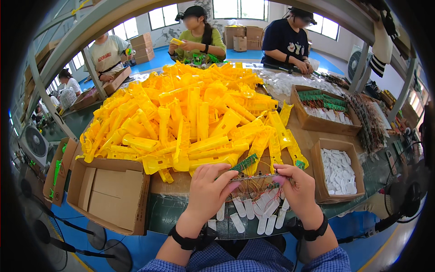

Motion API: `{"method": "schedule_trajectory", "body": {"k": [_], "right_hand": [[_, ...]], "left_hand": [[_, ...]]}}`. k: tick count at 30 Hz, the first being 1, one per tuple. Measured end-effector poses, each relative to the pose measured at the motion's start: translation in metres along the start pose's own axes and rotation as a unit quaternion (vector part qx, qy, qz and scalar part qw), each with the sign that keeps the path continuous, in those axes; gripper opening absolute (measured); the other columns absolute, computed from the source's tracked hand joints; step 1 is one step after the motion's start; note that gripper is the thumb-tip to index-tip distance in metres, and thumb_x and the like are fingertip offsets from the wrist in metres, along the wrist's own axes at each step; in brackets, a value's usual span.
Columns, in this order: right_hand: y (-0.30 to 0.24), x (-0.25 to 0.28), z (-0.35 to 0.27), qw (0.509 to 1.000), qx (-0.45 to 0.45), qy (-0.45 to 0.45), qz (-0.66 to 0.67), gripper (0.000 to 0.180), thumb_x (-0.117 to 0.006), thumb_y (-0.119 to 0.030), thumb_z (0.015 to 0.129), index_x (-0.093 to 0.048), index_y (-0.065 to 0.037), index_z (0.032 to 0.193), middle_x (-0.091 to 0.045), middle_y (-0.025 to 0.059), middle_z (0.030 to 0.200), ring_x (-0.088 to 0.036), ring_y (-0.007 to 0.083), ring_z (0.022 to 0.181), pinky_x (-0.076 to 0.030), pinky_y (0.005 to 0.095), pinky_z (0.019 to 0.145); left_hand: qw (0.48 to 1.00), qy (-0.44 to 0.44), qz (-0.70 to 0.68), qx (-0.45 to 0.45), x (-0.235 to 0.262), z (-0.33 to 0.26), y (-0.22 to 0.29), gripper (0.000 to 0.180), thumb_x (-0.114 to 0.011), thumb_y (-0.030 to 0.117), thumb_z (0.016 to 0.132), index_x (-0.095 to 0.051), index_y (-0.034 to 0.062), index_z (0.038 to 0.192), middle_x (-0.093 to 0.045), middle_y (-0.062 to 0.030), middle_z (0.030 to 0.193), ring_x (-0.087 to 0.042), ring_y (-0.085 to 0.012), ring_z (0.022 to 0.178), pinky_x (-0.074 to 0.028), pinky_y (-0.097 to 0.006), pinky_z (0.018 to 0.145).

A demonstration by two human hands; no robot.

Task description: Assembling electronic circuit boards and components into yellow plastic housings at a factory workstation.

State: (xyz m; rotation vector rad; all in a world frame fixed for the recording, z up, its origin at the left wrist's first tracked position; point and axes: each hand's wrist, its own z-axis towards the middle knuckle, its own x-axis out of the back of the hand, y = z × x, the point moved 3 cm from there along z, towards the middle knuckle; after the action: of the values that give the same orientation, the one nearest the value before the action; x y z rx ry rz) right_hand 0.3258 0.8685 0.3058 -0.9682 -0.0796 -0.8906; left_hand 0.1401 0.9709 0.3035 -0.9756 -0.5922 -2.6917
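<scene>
My left hand (205,192) and my right hand (297,188) are both closed, each pinching one end of a narrow circuit board strip (256,176) above the table's near edge. Small components line the strip, and thin coloured wires hang from it. Below, several white flat tabs (248,209) lie or dangle among the wires. Green circuit boards (244,163) show beyond my left fingers and by my right hand; whether they join the strip I cannot tell. Just past my hands, long yellow plastic shells (273,147) reach down from a large heap.
The heap of yellow shells (190,109) covers mid-table. An open cardboard box (106,190) stands left. At right, one box (337,170) holds white pieces, another (326,104) green boards with white tabs. Wire bundles (372,124) lie far right. Several people work across the table.
</scene>
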Motion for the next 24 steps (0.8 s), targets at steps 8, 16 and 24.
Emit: {"method": "schedule_trajectory", "body": {"k": [8,16,24], "right_hand": [[0.005,-0.006,-0.001,1.000,-0.012,-0.014,0.024,0.017,-0.066,-0.005,0.076,-0.059,0.000,0.091,-0.066,0.0106,0.099,-0.064,0.0254,0.087,-0.051,0.0300,0.073],[0.011,0.009,-0.005,0.998,-0.049,0.030,0.036,0.016,-0.066,0.002,0.075,-0.060,0.000,0.090,-0.067,0.0110,0.097,-0.066,0.0197,0.083,-0.052,0.0271,0.072],[0.013,0.005,-0.007,0.997,-0.044,0.016,0.055,0.014,-0.064,0.004,0.077,-0.060,0.002,0.091,-0.066,0.0117,0.096,-0.065,0.0171,0.084,-0.051,0.0261,0.074]], "left_hand": [[1.000,-0.011,0.011,-0.015,0.006,-0.005,-0.007,0.024,-0.070,0.016,0.068,-0.065,0.0115,0.091,-0.060,-0.0055,0.096,-0.055,-0.0259,0.090,-0.041,-0.038,0.079],[0.999,0.006,0.027,0.045,0.009,-0.006,-0.011,0.024,-0.071,0.017,0.069,-0.065,0.0096,0.091,-0.060,-0.0054,0.099,-0.055,-0.0257,0.091,-0.042,-0.037,0.080],[1.000,-0.023,0.000,0.018,0.010,-0.010,-0.016,0.027,-0.072,0.017,0.069,-0.066,0.0110,0.094,-0.061,-0.0049,0.098,-0.055,-0.0255,0.093,-0.041,-0.036,0.081]]}}
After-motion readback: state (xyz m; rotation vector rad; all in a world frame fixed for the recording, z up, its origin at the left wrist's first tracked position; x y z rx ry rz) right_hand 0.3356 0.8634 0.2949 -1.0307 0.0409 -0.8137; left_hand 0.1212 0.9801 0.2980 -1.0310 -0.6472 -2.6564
